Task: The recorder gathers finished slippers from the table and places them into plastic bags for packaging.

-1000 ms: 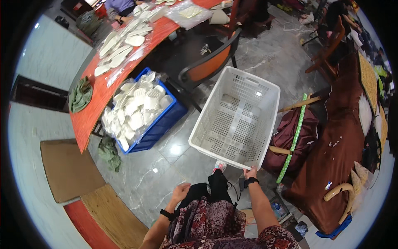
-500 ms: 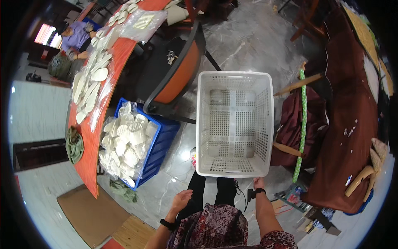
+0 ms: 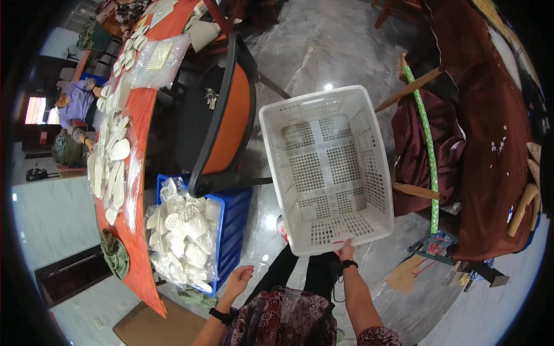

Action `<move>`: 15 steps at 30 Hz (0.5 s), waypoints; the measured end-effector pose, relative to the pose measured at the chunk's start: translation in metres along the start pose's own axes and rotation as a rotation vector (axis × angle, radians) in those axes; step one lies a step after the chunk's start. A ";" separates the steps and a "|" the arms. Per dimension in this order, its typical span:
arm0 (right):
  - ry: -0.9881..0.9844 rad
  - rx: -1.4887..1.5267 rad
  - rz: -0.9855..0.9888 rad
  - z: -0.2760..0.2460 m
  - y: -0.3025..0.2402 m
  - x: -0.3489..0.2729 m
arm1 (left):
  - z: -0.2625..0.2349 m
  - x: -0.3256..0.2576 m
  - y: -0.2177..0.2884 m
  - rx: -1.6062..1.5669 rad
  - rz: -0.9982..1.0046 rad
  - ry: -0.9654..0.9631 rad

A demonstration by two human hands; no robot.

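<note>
The right hand [image 3: 346,252] grips the near rim of the empty white perforated basket [image 3: 326,167], held above bare grey floor [image 3: 323,46] between the orange chair [image 3: 222,118] and brown draped furniture [image 3: 490,144]. The left hand [image 3: 238,281] hangs open, holding nothing, just beside the blue crate [image 3: 234,222] heaped with bagged white pieces [image 3: 182,233], which sits against the orange tabletop [image 3: 138,230].

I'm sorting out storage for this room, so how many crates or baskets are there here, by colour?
White perforated plastic basket, gripped at its near rim by the right hand: 1
Blue plastic crate filled with bagged white pieces: 1
Total: 2
</note>
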State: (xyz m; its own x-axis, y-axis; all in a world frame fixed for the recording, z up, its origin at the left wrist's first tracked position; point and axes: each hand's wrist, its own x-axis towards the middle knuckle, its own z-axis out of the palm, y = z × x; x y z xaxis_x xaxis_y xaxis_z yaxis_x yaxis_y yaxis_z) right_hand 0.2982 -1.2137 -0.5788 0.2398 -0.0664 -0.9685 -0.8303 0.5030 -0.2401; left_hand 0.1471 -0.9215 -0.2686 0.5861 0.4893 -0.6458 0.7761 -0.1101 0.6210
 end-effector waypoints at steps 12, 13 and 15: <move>0.127 0.022 -0.131 0.006 0.021 -0.010 | -0.005 0.018 -0.005 -0.034 -0.024 -0.079; 0.118 0.015 -0.123 0.020 0.015 -0.016 | -0.008 0.012 0.000 -0.022 -0.062 -0.097; 0.078 0.063 -0.050 0.062 0.004 -0.037 | -0.019 0.005 0.007 -0.007 -0.101 -0.084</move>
State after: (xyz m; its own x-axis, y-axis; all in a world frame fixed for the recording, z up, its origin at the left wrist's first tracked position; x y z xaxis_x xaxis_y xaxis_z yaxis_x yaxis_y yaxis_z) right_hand 0.3174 -1.1559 -0.5394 0.2384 -0.1590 -0.9581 -0.7846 0.5499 -0.2864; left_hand 0.1514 -0.9029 -0.2588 0.5231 0.4233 -0.7397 0.8304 -0.0575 0.5542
